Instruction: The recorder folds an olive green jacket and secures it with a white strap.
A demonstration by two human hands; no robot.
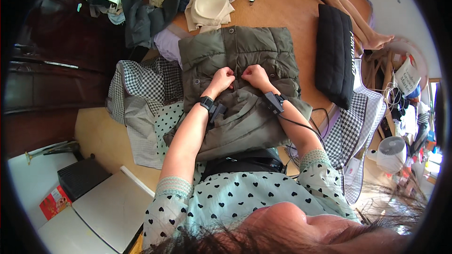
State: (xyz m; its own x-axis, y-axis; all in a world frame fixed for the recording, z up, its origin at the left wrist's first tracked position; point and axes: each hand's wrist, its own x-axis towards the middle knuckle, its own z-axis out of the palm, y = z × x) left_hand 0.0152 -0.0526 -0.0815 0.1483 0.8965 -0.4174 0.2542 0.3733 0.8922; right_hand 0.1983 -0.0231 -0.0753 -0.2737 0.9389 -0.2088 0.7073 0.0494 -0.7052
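Head view: both hands are working the front of an olive padded vest (240,56) that is lying flat on the bed, collar end toward the person, hem end away. Left hand (222,79) is curling shut, fingers pinching the fabric just left of the centre placket; right hand (255,75) is doing the same just right of it, knuckles up, closed on the cloth. The two fists are sitting near each other across the placket, likely so each side is being held taut against the other. Snaps are showing along the vest's edges. Wrist sensors (213,108) are strapped on both forearms, a cable trailing from the right one. A checked cloth (141,84) is lying under and to the left of the vest, a black cushion (335,51) to the right, a clothes pile (141,4) beyond. Another person's bare foot (376,40) is resting near the cushion.
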